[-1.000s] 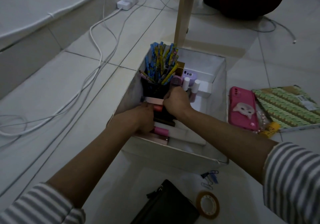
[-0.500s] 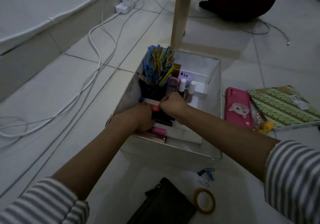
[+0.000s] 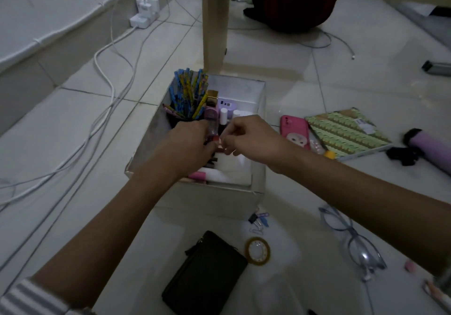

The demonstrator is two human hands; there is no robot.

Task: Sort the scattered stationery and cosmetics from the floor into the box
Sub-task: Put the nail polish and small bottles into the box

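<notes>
Your left hand [image 3: 188,145] and right hand [image 3: 250,141] pinch a small red item [image 3: 215,139]; tugging it could topple the bottles [image 3: 223,115] in the box [image 3: 207,200] just beyond your fingers.

we list: white cables [image 3: 105,75] trailing across the left floor; power strip [image 3: 142,18] with chargers, far left; wooden table leg [image 3: 214,21], far centre; eyeglasses [image 3: 351,239], near right.

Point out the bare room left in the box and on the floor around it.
Bare: the back right corner of the box, behind the lavender case; the floor between tape roll and glasses. Crowded: the box's left side, with pencils, bottles, left hand and right hand.
</notes>
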